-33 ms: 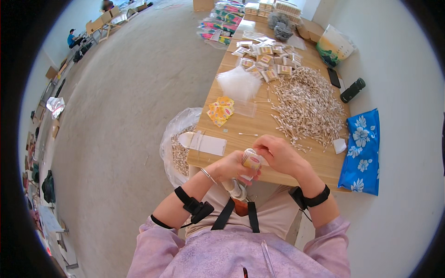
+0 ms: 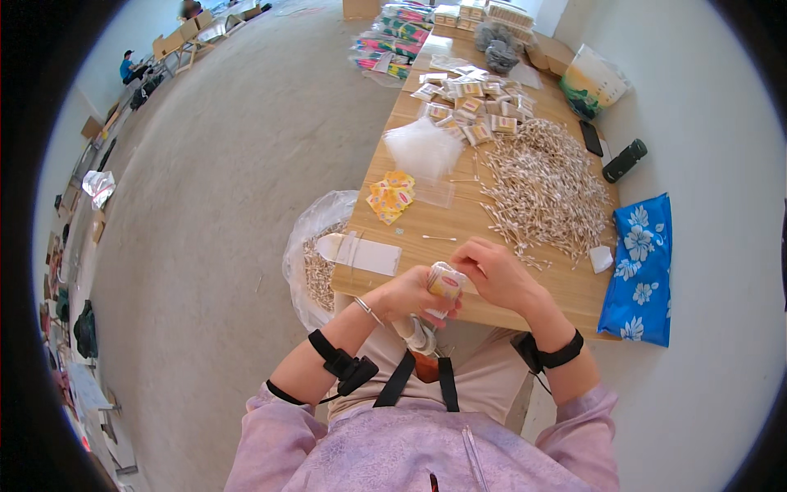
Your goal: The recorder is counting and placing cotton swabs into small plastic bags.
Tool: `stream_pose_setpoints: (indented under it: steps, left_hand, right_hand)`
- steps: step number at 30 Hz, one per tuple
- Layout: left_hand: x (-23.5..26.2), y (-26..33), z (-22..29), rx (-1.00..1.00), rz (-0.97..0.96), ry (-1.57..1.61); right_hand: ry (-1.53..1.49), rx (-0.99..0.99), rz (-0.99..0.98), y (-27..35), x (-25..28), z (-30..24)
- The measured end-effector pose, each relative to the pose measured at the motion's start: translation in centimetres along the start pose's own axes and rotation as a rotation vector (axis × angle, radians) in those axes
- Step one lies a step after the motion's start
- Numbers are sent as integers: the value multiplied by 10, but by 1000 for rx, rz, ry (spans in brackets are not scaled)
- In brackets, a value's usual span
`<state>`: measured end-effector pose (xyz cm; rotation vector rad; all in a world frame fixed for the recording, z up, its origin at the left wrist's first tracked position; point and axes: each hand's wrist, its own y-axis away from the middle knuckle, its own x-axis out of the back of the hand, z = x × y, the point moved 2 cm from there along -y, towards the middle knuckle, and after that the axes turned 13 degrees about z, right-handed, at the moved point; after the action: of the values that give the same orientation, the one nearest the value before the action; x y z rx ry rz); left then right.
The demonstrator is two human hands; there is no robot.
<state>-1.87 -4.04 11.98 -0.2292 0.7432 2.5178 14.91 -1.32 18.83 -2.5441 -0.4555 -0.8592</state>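
Observation:
Near the table's front edge, my left hand is wrapped round a small clear bag of cotton swabs with a yellow-and-white label card. My right hand is at the top right of this bag, its thumb and fingers pinched together. What they pinch, if anything, is too small to make out. Beyond the hands, a single cotton swab lies on the wood. A big loose heap of cotton swabs spreads over the right side. Yellow label cards and flat clear bags lie at the left.
Filled packs are piled farther back on the table. A white card strip lies at the left edge, above a floor bag of swabs. Along the right stand a dark bottle, phone and blue flowered pouch.
Almost nothing differs. The right hand's fingers have shifted very slightly at the top of the bag; the left hand keeps its hold.

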Motion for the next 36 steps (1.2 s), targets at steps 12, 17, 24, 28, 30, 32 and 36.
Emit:
stream_pose_setpoints:
  steps: [12,17,24,28,30,32,36]
  left_hand:
    - [4,0,6,-6,36,105]
    - [2,2,11,-5,42,113]
    - [4,3,11,-18,40,108]
    - [3,3,10,-24,26,117]
    - [2,3,11,-12,26,124]
    - [2,3,11,-17,21,95]
    - [4,2,7,-58,8,51]
  right_hand:
    - [-10,76,261,18,-15,-10]
    - [53,152,258,18,-16,-2]
    - [112,291,324,19,-20,-5]
    - [72,270,323,17,-18,-5]
    - [-31,178,313,16,-15,5]
    - [-58,175,288,15,-14,10]
    - [-64,145,230,13,-10,9]
